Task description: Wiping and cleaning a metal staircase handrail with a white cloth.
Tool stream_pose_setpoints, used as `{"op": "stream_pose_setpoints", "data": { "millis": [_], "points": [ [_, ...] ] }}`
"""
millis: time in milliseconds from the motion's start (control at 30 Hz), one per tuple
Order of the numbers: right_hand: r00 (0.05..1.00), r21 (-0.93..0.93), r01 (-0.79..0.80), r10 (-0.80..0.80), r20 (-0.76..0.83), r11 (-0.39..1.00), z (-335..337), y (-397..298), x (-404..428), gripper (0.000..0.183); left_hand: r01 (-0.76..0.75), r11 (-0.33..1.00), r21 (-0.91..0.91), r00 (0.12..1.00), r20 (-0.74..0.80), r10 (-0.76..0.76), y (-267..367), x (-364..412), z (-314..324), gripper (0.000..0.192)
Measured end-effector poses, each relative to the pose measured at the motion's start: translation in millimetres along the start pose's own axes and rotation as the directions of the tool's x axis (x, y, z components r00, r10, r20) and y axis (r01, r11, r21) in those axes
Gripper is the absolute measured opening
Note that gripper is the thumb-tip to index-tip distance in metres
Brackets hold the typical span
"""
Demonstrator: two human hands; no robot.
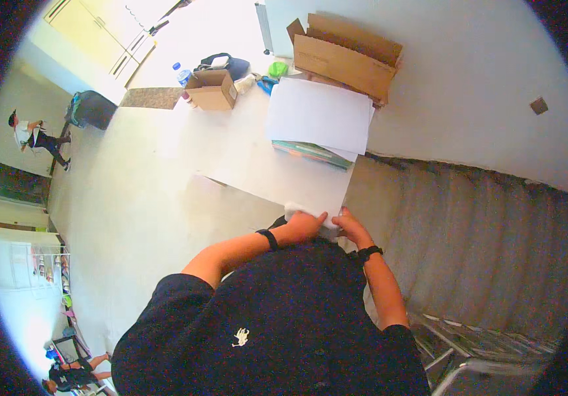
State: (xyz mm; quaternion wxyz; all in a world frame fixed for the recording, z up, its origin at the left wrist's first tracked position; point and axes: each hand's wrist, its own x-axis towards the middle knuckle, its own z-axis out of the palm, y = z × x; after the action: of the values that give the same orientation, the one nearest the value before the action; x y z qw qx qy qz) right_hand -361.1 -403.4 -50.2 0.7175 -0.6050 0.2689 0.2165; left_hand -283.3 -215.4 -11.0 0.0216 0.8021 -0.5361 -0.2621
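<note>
My left hand (pixel 307 225) and my right hand (pixel 354 230) are close together in front of my waist, at the near edge of a white table (pixel 308 185). Between them they grip a small white bundle (pixel 293 207), its exact kind unclear. My left fingers lie over its left part, and my right thumb and fingers pinch its right end. The fingers hide much of it. Beyond my hands, a stack of white sheets (pixel 321 115) rests on flat green packs (pixel 313 154), overhanging them slightly.
An open cardboard box (pixel 346 67) stands behind the sheets. Farther left are a small carton (pixel 212 94), a plastic bottle (pixel 182 75) and a dark bag (pixel 239 67). A grey curtain (pixel 462 242) hangs right, above a metal frame (pixel 454 359). Two people (pixel 41 137) are far left.
</note>
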Motion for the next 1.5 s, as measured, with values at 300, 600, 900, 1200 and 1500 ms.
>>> {"op": "stream_pose_setpoints", "data": {
  "millis": [300,600,900,1200,1500],
  "points": [
    [0.973,-0.118,-0.069,0.041,-0.226,0.991,-7,17,10,0.080,0.043,0.996,-0.077,0.999,-0.015,-0.045,-6,-6,-2,0.041],
    [0.972,-0.102,-0.157,0.136,-0.190,0.982,-2,-7,19,0.093,-0.008,0.995,-0.101,0.992,-0.128,-0.005,-14,-14,5,0.032],
    [0.925,-0.358,-0.112,-0.034,-0.379,0.927,-5,-31,-4,0.088,0.012,0.974,-0.225,0.970,-0.234,-0.066,-29,-17,26,0.021],
    [0.901,-0.359,-0.062,-0.102,-0.421,0.931,-5,-41,-33,0.041,-0.049,0.944,-0.327,0.905,-0.414,-0.096,-23,-31,-2,0.029],
    [0.693,-0.630,0.285,-0.610,-0.385,0.722,17,-39,-23,0.024,0.129,0.903,-0.410,0.930,-0.265,-0.253,-27,-37,3,0.033]
  ]
}}
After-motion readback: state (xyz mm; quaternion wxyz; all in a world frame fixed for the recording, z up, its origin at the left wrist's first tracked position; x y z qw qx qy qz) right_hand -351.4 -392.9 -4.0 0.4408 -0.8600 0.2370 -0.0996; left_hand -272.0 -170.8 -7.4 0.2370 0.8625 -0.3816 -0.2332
